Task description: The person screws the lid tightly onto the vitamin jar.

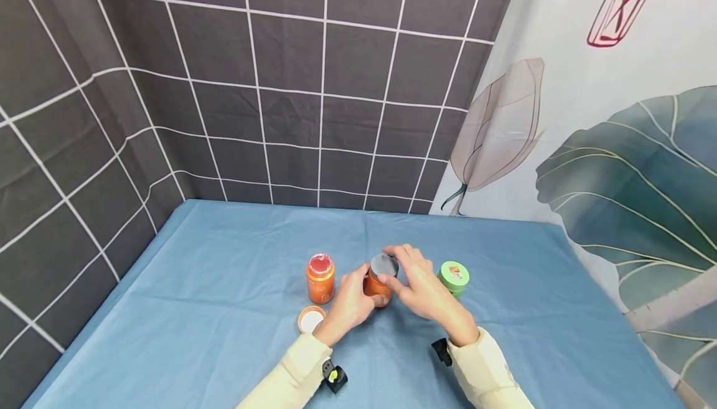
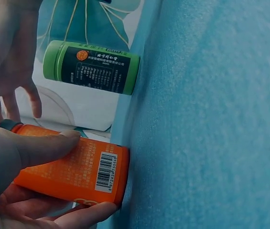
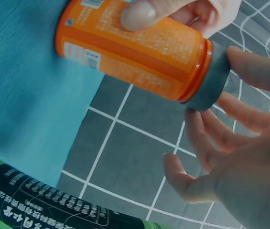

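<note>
My left hand grips an upright orange bottle around its body, thumb across the printed side by the barcode in the left wrist view. Its base meets the blue cloth. On its neck sits a dark grey cap. My right hand pinches this cap at the rim, fingertips spread to both sides. Just left stands another orange bottle, uncapped, with a red and whitish top. In front of that one an orange-rimmed lid lies with its white inside up.
A green bottle with a dark label stands right behind my right hand. Blue cloth covers the table. Behind hang a dark grey gridded curtain and a white sheet with leaf prints.
</note>
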`<state>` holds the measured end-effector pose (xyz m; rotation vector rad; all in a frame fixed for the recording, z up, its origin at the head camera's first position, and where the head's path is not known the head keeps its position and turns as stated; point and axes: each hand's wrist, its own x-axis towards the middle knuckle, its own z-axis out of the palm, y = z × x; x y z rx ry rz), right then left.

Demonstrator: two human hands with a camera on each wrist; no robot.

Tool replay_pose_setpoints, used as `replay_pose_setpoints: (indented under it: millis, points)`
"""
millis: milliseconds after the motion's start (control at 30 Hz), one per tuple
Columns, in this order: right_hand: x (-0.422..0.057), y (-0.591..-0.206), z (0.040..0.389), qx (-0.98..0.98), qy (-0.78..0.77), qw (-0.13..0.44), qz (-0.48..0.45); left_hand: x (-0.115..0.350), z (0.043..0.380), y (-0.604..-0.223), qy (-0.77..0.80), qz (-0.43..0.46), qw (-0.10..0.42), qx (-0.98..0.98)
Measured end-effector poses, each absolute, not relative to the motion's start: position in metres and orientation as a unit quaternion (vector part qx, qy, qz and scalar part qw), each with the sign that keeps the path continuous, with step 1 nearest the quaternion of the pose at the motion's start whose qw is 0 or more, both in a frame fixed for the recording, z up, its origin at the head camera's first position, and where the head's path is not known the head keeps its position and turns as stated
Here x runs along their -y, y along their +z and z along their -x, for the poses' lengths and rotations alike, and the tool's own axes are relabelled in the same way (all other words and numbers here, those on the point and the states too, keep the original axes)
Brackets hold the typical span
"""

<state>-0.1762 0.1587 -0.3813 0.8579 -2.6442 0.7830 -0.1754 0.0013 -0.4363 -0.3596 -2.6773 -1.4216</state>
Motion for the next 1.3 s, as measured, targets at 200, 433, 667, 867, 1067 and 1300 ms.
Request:
replay_pose_setpoints:
  millis: [200,433,667,867,1067,1300]
  points:
    - [-0.155,-0.389,0.177,0.923,0.221,0.174,-0.264,-0.001,0.175,-0.436,-0.461,0.124,0.049,0.877]
    - [-0.157,-0.387,0.179,0.926,0.24,0.157,-0.247,-0.001,0.175,-0.436,-0.458,0.128,0.064,0.878]
    - [-0.163,-0.382,0.177,0.888,0.309,0.096,-0.328,-0.001,0.175,-0.437,-0.452,0.124,0.06,0.881]
    - [-0.163,-0.38,0.176,0.891,0.287,0.092,-0.338,-0.001,0.176,-0.437,-0.455,0.122,0.046,0.881]
    - [-0.162,-0.38,0.177,0.897,0.272,0.123,-0.325,-0.001,0.176,-0.437,-0.457,0.124,0.053,0.879]
    - [-0.16,-0.387,0.181,0.91,0.223,0.179,-0.3,0.0,0.175,-0.436,-0.456,0.123,0.054,0.88]
